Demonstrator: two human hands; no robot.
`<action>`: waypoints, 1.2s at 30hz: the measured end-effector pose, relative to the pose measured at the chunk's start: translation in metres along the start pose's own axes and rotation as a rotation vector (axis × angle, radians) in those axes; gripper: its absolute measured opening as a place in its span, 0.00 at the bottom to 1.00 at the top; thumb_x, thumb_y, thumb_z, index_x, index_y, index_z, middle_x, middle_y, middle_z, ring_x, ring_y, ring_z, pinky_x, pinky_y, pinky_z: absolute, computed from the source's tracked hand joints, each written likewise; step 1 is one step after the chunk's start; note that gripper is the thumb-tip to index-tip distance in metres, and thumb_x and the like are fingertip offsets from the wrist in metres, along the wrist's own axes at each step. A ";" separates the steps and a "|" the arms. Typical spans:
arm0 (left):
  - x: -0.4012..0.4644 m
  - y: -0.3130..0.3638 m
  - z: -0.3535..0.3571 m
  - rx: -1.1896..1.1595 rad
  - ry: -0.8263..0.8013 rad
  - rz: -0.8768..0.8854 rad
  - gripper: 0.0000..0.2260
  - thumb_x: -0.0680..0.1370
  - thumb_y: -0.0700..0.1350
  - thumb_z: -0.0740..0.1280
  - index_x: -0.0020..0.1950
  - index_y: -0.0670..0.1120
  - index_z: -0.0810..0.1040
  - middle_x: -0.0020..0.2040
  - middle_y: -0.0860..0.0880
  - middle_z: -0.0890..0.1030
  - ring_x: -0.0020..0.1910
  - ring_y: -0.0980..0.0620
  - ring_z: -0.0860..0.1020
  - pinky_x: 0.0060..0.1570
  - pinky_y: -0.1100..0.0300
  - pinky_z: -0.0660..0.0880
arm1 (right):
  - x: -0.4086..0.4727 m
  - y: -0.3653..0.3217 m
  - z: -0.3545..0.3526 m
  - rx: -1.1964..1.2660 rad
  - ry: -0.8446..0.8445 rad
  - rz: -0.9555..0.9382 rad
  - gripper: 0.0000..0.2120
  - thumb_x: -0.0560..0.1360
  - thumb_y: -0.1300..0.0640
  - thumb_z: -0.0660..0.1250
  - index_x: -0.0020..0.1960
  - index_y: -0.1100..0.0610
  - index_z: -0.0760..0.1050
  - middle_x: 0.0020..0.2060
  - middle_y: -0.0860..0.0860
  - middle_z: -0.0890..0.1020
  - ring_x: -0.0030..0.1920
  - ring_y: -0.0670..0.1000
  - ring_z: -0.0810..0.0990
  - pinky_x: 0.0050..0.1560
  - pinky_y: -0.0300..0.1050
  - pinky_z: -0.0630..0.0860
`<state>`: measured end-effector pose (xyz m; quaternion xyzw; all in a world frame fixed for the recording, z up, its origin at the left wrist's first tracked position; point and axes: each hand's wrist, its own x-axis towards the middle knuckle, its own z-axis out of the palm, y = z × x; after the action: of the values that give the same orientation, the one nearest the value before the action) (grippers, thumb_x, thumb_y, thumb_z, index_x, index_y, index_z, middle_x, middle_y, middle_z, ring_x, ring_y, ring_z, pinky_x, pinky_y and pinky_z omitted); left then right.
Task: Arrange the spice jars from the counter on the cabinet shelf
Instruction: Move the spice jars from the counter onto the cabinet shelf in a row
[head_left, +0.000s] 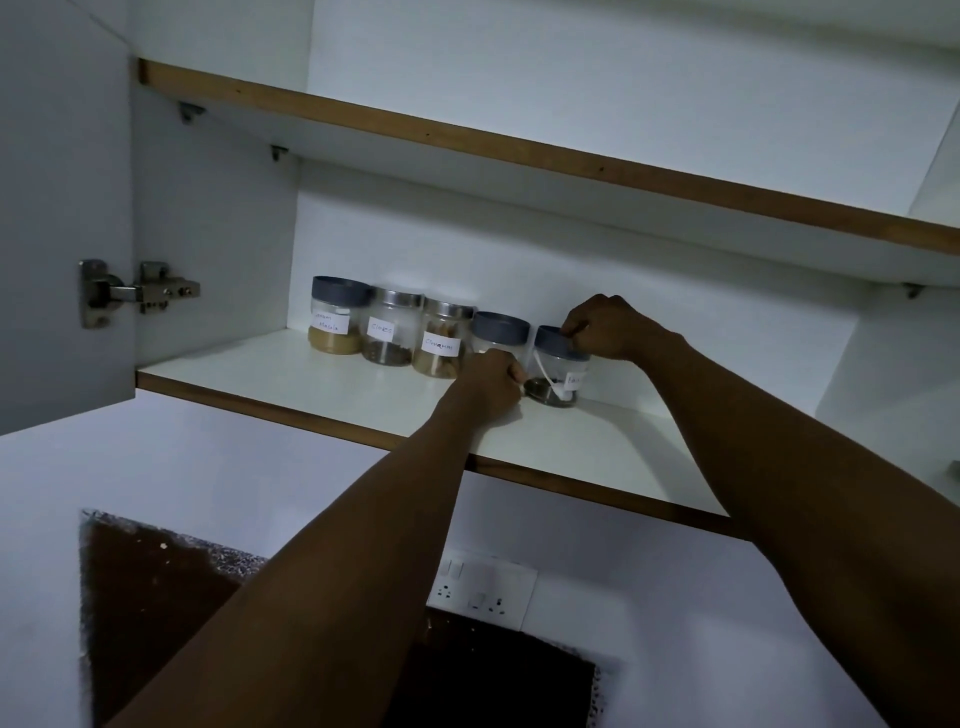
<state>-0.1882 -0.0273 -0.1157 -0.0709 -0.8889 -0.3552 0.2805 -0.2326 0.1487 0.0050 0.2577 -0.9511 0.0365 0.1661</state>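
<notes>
Two hands: both reach up onto the lower shelf (322, 379), each at one of the two jars at the right end of the row.
Left hand (493, 382): nearest; it sits in front of the fourth jar (500, 336), fingers curled against the jar's lower body; how tight the hold is I cannot tell, since the hand hides the contact.
Right hand (605, 328): a little farther in, fingers bunched closed on the blue lid of the fifth jar (558, 371), gripping it from above and from the right.
Fifth jar: upright on the shelf, just right of the fourth jar and close beside it; a white spoon and dark contents show through the wall, and its label faces right, partly turned away.
Key relation: the fifth jar lies directly under the right fingers, axis vertical, so a twist or nudge to line it up would fall to the right hand, with the left steadying the neighbour.
Rest of row: left of the fourth jar stand the cinnamon jar (441, 340), the cloves jar (390, 327) and the masala jar (336, 316), all upright, close together, labels forward.
Farthest: the white back wall, close behind the row.
</notes>
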 end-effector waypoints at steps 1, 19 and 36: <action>0.000 0.000 0.000 -0.012 -0.005 -0.006 0.09 0.76 0.34 0.66 0.50 0.41 0.85 0.50 0.45 0.87 0.54 0.47 0.84 0.64 0.51 0.78 | 0.000 0.004 0.000 0.019 0.011 -0.028 0.14 0.76 0.63 0.66 0.59 0.59 0.85 0.60 0.54 0.84 0.63 0.56 0.79 0.66 0.48 0.75; 0.001 -0.001 -0.002 -0.035 -0.050 -0.041 0.13 0.78 0.34 0.65 0.57 0.41 0.86 0.55 0.43 0.87 0.58 0.47 0.83 0.67 0.53 0.77 | 0.010 0.000 0.016 0.155 0.178 -0.070 0.08 0.75 0.60 0.74 0.50 0.65 0.87 0.49 0.59 0.87 0.55 0.56 0.83 0.57 0.45 0.77; -0.003 -0.008 -0.023 -0.198 0.576 -0.377 0.13 0.82 0.42 0.63 0.56 0.36 0.83 0.51 0.39 0.86 0.53 0.43 0.84 0.47 0.60 0.73 | 0.004 0.006 0.025 0.194 0.223 -0.077 0.08 0.75 0.62 0.71 0.50 0.63 0.87 0.51 0.57 0.88 0.55 0.56 0.84 0.57 0.41 0.76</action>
<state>-0.1777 -0.0484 -0.1079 0.1703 -0.7320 -0.4907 0.4410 -0.2466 0.1481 -0.0173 0.3032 -0.9082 0.1501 0.2463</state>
